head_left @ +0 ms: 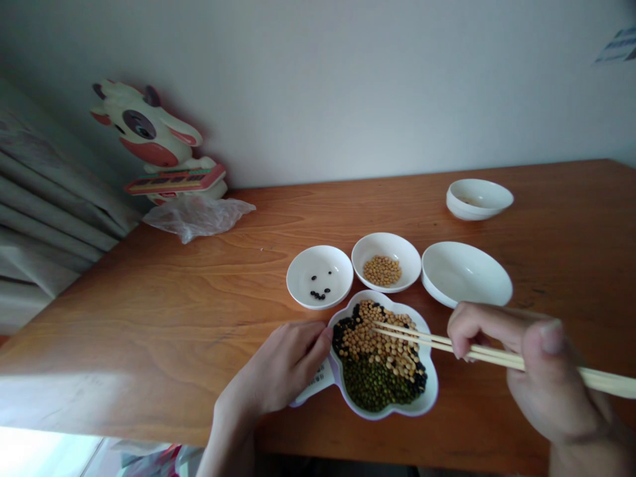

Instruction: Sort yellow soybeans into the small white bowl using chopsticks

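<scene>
Chopsticks (422, 342) clamped in R hand (541, 377), tips almost together above mixed beans (375, 358) in flower-shaped dish (433, 387), L hand (283, 361) curled against its rim; shaky tips could flick beans onto table (149, 318).

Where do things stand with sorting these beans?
Done: a few black beans lie in one white bowl, soybeans in another. In hand: the right hand holds chopsticks over the lobed dish; the left hand touches its rim. Left: the mixed green, black and yellow beans piled there.
</scene>
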The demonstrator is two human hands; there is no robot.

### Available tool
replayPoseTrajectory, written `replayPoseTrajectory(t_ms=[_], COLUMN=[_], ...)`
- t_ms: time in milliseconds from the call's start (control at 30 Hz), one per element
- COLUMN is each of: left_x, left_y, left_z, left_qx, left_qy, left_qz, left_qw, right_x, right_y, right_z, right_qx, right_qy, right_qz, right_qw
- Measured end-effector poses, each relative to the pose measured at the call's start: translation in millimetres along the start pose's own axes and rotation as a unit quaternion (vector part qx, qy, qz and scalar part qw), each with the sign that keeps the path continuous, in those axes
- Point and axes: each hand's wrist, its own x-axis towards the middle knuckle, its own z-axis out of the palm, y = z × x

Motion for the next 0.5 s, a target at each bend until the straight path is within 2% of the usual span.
replayPoseTrajectory(t_ms=[133,367,500], left_x=[-0.2,-1.7,-1.0], left_y=[0.3,-0.9,-1.7], left_z=[-0.1,0.9,1.1], left_qx=[0.006,0.008,0.009], left_qy=[-0.002,-0.002,-0.004], left_qz=[-0.005,-0.005,-0.011], left_qw=[1.000,1.000,1.000], right_x=[2.5,-0.5,-0.3], right_y=[-0.1,1.6,0.6], right_z=[-0.3,0.4,3.8], right_qx=[0.013,0.001,-0.014], right_qy=[-0.002,0.023,0.109], right_qz=[-0.020,-0.011,-0.053], right_qw=[1.000,1.000,0.993])
